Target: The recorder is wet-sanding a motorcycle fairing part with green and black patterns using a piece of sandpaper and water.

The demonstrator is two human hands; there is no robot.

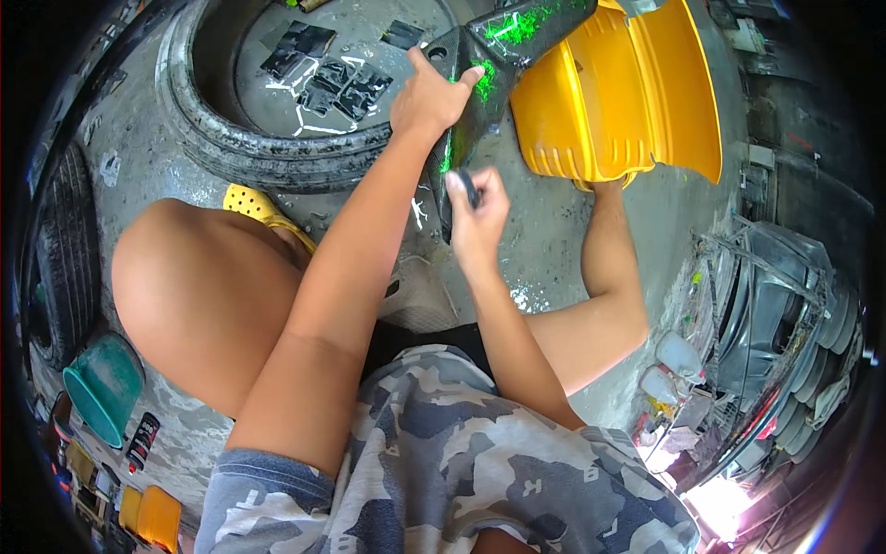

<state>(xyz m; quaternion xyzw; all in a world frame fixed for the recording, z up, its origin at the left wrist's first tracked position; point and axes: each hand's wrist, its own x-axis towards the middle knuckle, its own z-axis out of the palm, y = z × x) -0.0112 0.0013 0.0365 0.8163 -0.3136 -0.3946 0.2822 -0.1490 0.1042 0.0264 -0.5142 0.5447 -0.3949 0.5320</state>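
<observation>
My left hand (427,95) grips the upper side of a long black panel (498,46) smeared with bright green patches, holding it tilted above the wet concrete floor. My right hand (477,215) is closed on a small dark pad (470,187) pressed against the lower end of the same panel. A yellow moulded panel (609,92) stands just right of the black one. My bare knees frame the work, and camouflage shorts fill the lower part of the view.
A tyre (268,148) lies on the floor at the upper left with several black sheets (323,74) inside its ring. A teal bucket (101,383) and small containers sit at the lower left. White bottles (674,365) and stacked metal parts (784,314) stand at the right.
</observation>
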